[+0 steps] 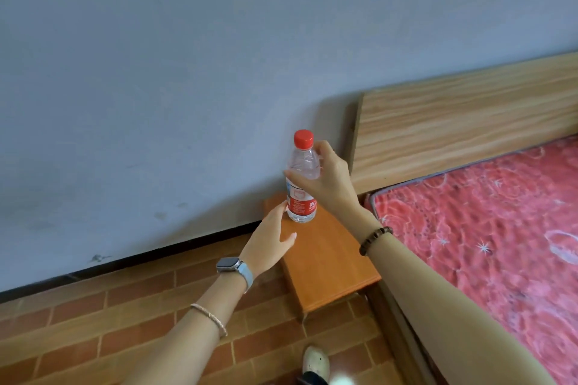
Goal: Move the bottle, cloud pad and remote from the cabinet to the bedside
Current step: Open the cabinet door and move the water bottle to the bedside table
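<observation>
The bottle (301, 178), upright on the tabletop (325, 262) beside the bed (488, 228), is pinched at its shoulder by the right grip (328, 178); the left grip (270, 241) is spread. Thin, slippery plastic is judged best held mid-body.

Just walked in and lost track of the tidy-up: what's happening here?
A person is setting a bottle upright on the small bedside table, near the wall by the bed. The right hand grips it around the shoulder, under the red cap, and the left hand is open beside its base, fingertips about touching the label. Nothing else is on the table; no cloud pad or remote is in view.
</observation>
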